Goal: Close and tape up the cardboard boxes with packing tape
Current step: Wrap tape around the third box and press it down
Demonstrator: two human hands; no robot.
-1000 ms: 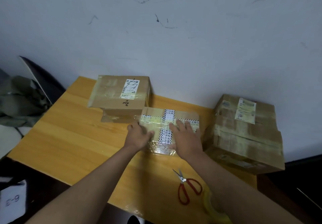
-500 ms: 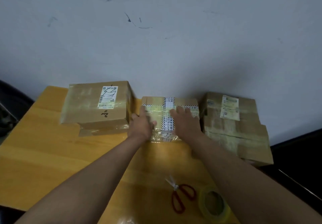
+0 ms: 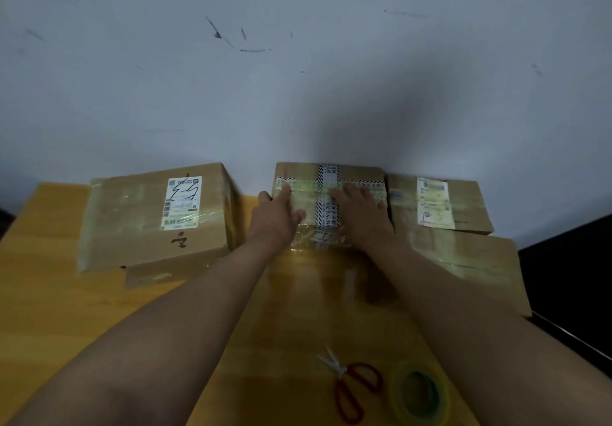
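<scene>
Cardboard, brown and creased under glossy clear tape: the middle box (image 3: pixel 331 190) sits at the far edge of the table (image 3: pixel 59 309), against the scuffed pale wall (image 3: pixel 298 78). Its long axis runs left to right along the wall. A strip of black-and-white printed tape crosses its top from back to front and folds down the near face, and a striped band runs crosswise.

The left hand (image 3: pixel 276 215) lies flat on the box's left end, fingers straight, thumb out on the top. The right hand (image 3: pixel 361 210) presses palm-down on the right half, fingers spread.

A larger labelled box (image 3: pixel 155 217) is stacked to the left, and two more boxes (image 3: pixel 453 227) are just beside it on the right. Nearer me, red-handled scissors (image 3: pixel 351 389) and a yellowish ring of packing tape (image 3: pixel 419 392) lie on the smooth yellow wood.
</scene>
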